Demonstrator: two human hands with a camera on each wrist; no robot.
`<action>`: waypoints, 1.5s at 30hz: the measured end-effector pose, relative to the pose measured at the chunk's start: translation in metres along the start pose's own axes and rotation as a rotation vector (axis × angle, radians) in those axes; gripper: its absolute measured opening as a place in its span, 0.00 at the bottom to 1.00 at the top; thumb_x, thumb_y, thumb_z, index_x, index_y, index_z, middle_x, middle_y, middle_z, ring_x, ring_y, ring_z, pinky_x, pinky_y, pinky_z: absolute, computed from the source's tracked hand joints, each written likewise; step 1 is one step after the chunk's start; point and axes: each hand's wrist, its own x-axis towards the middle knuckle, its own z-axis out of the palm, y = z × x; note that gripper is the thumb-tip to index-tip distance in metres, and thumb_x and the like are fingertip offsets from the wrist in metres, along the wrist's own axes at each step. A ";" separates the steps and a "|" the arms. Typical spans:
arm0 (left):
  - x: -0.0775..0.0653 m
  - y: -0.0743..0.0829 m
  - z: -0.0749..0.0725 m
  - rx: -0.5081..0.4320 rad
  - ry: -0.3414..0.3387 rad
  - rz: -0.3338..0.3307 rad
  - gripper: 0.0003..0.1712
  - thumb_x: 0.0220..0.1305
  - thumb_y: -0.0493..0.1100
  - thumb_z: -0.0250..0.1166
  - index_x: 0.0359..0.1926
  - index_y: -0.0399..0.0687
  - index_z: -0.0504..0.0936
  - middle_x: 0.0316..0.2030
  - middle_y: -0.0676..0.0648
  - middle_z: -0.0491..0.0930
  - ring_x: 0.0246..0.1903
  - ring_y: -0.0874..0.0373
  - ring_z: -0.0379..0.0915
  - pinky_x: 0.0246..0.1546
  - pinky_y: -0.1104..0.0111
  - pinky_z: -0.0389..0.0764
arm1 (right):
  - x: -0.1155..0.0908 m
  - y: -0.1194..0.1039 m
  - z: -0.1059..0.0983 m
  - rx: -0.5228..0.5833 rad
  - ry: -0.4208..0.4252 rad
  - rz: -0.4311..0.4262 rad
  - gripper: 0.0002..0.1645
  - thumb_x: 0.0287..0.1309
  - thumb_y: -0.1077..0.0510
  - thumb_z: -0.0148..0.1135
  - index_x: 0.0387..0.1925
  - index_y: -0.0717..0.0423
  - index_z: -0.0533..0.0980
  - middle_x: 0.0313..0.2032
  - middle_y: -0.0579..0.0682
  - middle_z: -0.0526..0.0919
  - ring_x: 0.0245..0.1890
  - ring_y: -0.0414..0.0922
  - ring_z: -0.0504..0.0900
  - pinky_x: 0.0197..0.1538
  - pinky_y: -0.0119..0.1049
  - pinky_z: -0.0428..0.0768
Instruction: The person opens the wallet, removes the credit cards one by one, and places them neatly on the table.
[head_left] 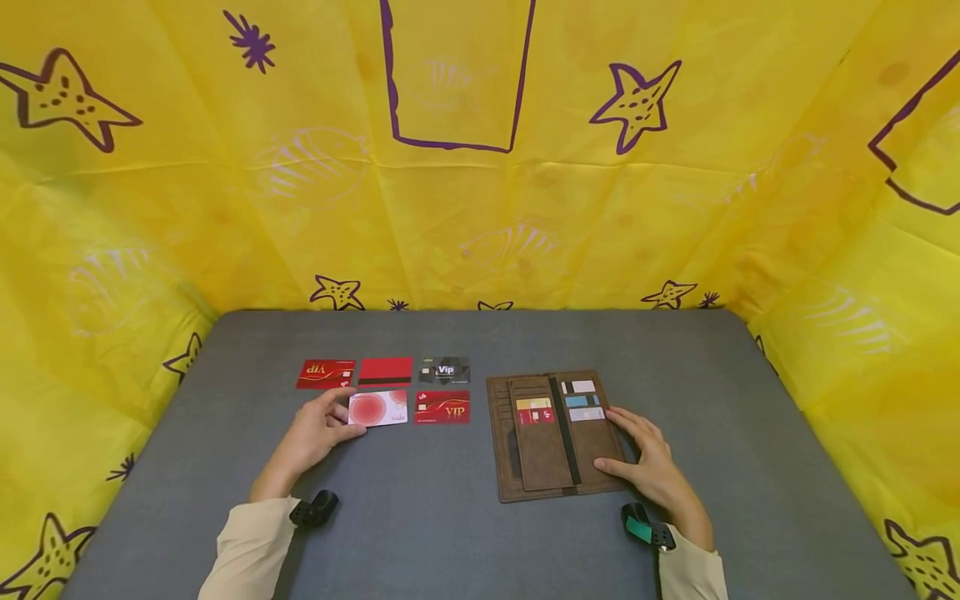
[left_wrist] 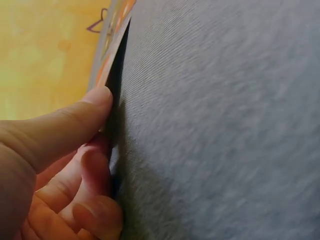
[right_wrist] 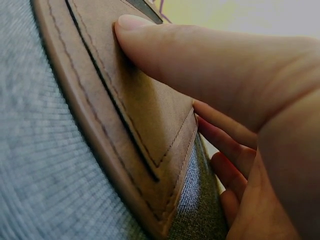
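From the head camera, I have two hands in view. The left hand [head_left: 313,429] pinches a white-and-pink card [head_left: 378,408] by its left end, over the table [head_left: 420,533]; the right hand [head_left: 663,471] grips the right edge of an open wallet [head_left: 547,454]. I count four other loose cards: two red VIP cards [head_left: 325,374] [head_left: 442,407], one red striped card [head_left: 386,369] and one dark card [head_left: 445,371]. Five cards show in the wallet: two in the left panel, three in the right.

From the left wrist, I see the held card almost edge-on, thumb on its face, a dark gap beneath. I judge it light, stiff and slick; a thumb-and-finger pinch at a short end should suit it.

From the right wrist, the thumb presses the wallet's face, with the other fingers curled along the edge. I'd expect the wallet to be soft, bendable and grippy, best steadied by that outer edge.
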 end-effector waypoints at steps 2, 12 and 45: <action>0.001 -0.001 -0.003 0.014 -0.009 0.003 0.36 0.53 0.37 0.75 0.63 0.35 0.71 0.31 0.43 0.81 0.25 0.59 0.74 0.29 0.72 0.75 | 0.000 0.000 0.001 -0.003 0.000 0.001 0.46 0.47 0.51 0.77 0.67 0.58 0.69 0.69 0.63 0.66 0.68 0.67 0.55 0.60 0.71 0.51; 0.007 -0.001 -0.008 0.002 -0.079 -0.035 0.36 0.53 0.38 0.75 0.63 0.36 0.72 0.33 0.42 0.77 0.26 0.56 0.70 0.27 0.71 0.71 | 0.000 0.001 0.002 0.009 0.011 -0.017 0.46 0.47 0.52 0.77 0.66 0.59 0.69 0.68 0.63 0.66 0.67 0.68 0.55 0.59 0.71 0.51; 0.010 0.001 -0.003 0.034 -0.075 -0.087 0.35 0.55 0.37 0.73 0.64 0.39 0.72 0.31 0.44 0.72 0.23 0.55 0.66 0.22 0.69 0.70 | -0.001 0.000 0.000 0.019 -0.011 0.014 0.46 0.48 0.52 0.77 0.67 0.58 0.69 0.69 0.62 0.65 0.69 0.68 0.52 0.60 0.71 0.49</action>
